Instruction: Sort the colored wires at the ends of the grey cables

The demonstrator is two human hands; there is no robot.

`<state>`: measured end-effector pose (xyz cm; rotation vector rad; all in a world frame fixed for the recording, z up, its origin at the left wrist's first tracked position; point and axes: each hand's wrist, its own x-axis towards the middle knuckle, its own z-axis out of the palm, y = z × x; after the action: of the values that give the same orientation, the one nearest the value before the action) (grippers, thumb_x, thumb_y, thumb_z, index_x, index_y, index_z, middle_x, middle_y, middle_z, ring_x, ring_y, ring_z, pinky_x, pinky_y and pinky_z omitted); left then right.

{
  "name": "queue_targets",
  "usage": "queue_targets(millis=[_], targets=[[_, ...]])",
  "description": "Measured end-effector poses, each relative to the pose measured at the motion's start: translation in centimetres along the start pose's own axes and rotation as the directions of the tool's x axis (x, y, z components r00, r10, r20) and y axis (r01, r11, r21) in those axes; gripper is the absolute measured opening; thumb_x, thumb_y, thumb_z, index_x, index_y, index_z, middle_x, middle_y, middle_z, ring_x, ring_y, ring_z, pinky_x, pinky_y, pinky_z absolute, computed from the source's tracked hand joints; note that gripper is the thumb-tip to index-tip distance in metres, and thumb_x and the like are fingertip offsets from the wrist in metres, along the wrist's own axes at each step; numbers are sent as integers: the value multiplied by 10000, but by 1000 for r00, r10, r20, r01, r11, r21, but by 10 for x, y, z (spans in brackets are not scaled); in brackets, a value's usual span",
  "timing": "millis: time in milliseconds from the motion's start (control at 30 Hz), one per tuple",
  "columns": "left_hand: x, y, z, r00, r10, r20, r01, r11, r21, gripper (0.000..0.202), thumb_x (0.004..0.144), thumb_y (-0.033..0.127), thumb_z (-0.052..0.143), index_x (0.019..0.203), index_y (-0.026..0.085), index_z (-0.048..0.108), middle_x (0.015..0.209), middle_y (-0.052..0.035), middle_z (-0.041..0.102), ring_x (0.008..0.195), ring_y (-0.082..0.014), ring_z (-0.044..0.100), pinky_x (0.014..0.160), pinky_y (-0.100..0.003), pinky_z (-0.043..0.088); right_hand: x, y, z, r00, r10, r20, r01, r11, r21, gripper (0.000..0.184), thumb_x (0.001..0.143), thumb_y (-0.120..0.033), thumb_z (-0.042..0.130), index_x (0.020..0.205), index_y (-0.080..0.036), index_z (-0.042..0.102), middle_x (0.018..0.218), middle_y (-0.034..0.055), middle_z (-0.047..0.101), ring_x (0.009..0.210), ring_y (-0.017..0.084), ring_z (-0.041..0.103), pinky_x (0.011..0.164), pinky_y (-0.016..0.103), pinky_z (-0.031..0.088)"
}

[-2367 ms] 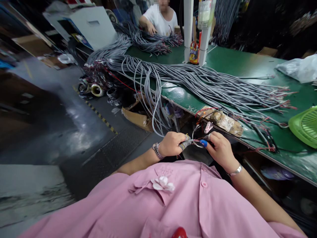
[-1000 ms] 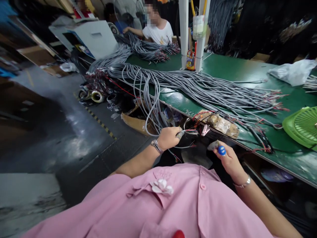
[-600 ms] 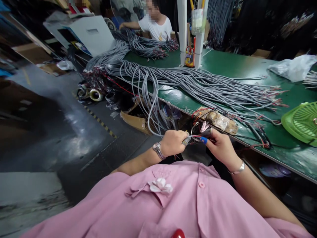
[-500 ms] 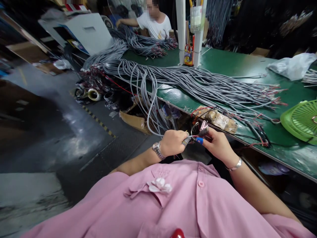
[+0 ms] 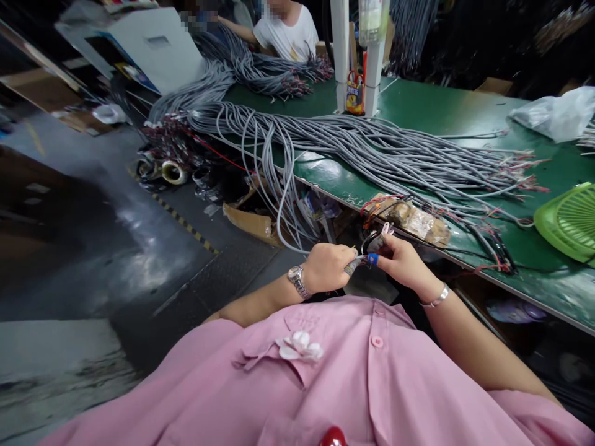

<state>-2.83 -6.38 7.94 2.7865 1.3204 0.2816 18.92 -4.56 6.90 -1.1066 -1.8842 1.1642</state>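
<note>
My left hand (image 5: 329,267) is closed around a grey cable (image 5: 290,246) close to its end, with the watch on that wrist facing up. From the fist the cable loops back to a large bundle of grey cables (image 5: 372,148) on the green bench. Just to the right, my right hand (image 5: 403,263) pinches the thin wires at the cable's end; tape wraps its finger and thumb. The fine wires between the fingertips are small and partly hidden. Behind my right fingers a pink clip (image 5: 387,229) shows at the bench edge, beside a taped wooden block (image 5: 418,223).
A green fan (image 5: 567,223) stands on the green bench (image 5: 446,108) at the right. White posts (image 5: 341,56) rise from the bench. Across it sits a person in a white shirt (image 5: 292,34). A cardboard box (image 5: 248,220) and tape rolls (image 5: 173,172) lie below at the left.
The camera view has shifted slightly. My right fingers have drawn in closer around the wire ends, while my left hand keeps its hold on the cable.
</note>
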Motion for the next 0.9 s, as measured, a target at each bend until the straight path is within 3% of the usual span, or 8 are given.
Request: queue_targets(millis=[167, 300, 433, 667, 900], targets=[[0, -3, 1, 1000, 8, -5, -8, 1000, 3, 145, 849, 246, 508, 831, 161, 623, 786, -50, 683, 685, -176, 632, 561, -276, 393, 4, 3, 1, 997, 80, 15, -81, 988, 129, 125, 769, -215, 663, 885, -182, 629, 792, 0, 639, 702, 148, 592, 670, 271, 502], [1, -4, 0, 1000, 7, -11, -7, 1000, 9, 155, 856, 247, 500, 830, 157, 624, 778, -52, 677, 687, -173, 632, 557, -273, 387, 6, 5, 3, 988, 152, 13, -150, 954, 259, 203, 770, -310, 710, 897, -185, 612, 784, 5, 654, 699, 160, 624, 664, 288, 526], [1, -4, -1, 1000, 5, -17, -5, 1000, 9, 163, 858, 250, 497, 816, 156, 623, 764, -54, 673, 671, -170, 626, 547, -270, 380, 7, 3, 4, 985, 169, 38, -173, 952, 255, 278, 706, -285, 770, 908, -182, 610, 781, 3, 659, 698, 157, 634, 657, 279, 517], [0, -5, 0, 1000, 19, 12, -19, 1000, 9, 143, 842, 243, 510, 844, 159, 626, 785, -55, 676, 678, -175, 628, 565, -270, 404, 8, -1, 4, 987, 152, 51, -159, 965, 207, 217, 722, -233, 733, 887, -185, 600, 760, -11, 619, 699, 139, 601, 650, 262, 489], [-3, -7, 5, 996, 87, 13, -88, 996, 19, 150, 831, 239, 512, 890, 159, 625, 820, -54, 674, 711, -181, 634, 590, -271, 437, 6, 0, -3, 943, 229, 243, -305, 888, 343, 262, 711, -227, 739, 879, -182, 543, 696, -38, 573, 593, 91, 510, 558, 224, 414]])
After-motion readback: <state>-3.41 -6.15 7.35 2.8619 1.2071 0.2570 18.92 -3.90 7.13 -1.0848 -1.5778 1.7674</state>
